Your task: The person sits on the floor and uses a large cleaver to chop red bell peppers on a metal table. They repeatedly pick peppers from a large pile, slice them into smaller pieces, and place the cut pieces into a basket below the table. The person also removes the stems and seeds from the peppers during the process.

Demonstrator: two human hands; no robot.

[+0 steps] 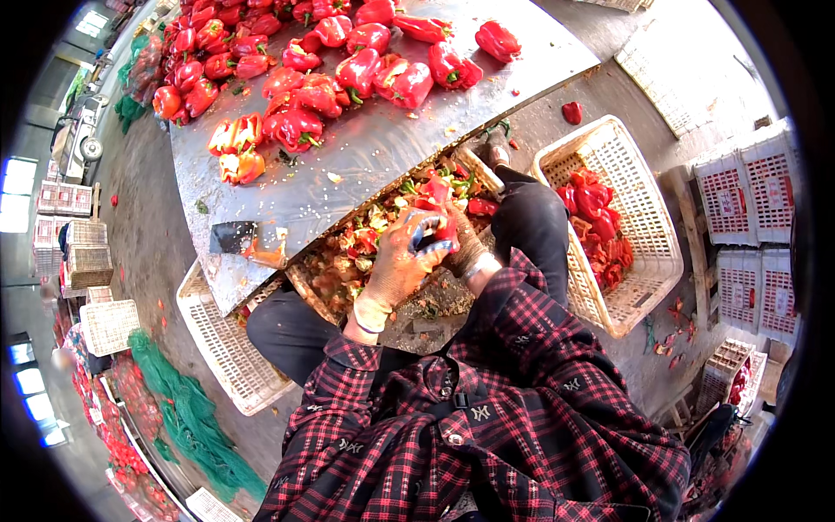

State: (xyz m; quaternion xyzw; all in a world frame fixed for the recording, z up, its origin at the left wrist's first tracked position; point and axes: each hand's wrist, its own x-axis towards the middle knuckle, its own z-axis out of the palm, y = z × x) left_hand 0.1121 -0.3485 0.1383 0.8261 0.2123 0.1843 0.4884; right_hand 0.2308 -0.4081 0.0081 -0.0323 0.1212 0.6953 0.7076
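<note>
Both gloved hands meet over the crate below the table edge. My left hand (393, 256), in an orange-stained glove with bluish fingers, curls around a red bell pepper (447, 233). My right hand (467, 243), in a brownish glove, grips the same pepper from the other side; its fingers are partly hidden. Whether a tool is in either hand cannot be seen. Under the hands, a crate of pepper scraps (346, 264) holds cores, seeds and red and green pieces. Ahead, whole red bell peppers (359, 70) lie heaped on a metal table (306, 189).
On the right stands a white plastic crate (652, 261) with red pepper pieces (597, 218). Another white crate (225, 352) sits partly under the table at left. A dark flat block (233, 237) lies near the table corner. Green netting (189, 417) and stacked crates (757, 196) flank the floor.
</note>
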